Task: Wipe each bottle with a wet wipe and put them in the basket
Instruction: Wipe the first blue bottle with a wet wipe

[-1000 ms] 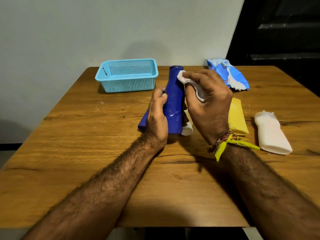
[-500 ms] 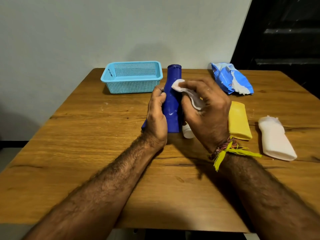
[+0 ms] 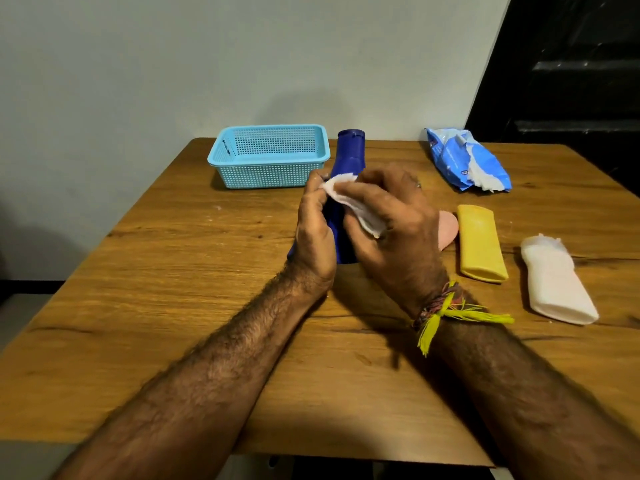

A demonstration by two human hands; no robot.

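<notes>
A dark blue bottle (image 3: 350, 154) stands upright at the table's middle, its cap end up. My left hand (image 3: 313, 233) grips its lower body from the left. My right hand (image 3: 391, 223) holds a white wet wipe (image 3: 349, 200) pressed against the bottle's front, covering much of it. A yellow bottle (image 3: 479, 242) and a white bottle (image 3: 556, 282) lie flat to the right. A pinkish bottle (image 3: 448, 228) shows partly behind my right hand. The light blue mesh basket (image 3: 268, 155) sits at the back left with nothing visible inside.
A blue pack of wet wipes (image 3: 465, 162), with a wipe sticking out, lies at the back right. The wooden table (image 3: 173, 289) stands against a pale wall, with a dark doorway at the right. A yellow thread band circles my right wrist.
My right hand has slid the wipe from the bottle's neck down and leftward across its body. The left hand keeps its grip on the bottle.
</notes>
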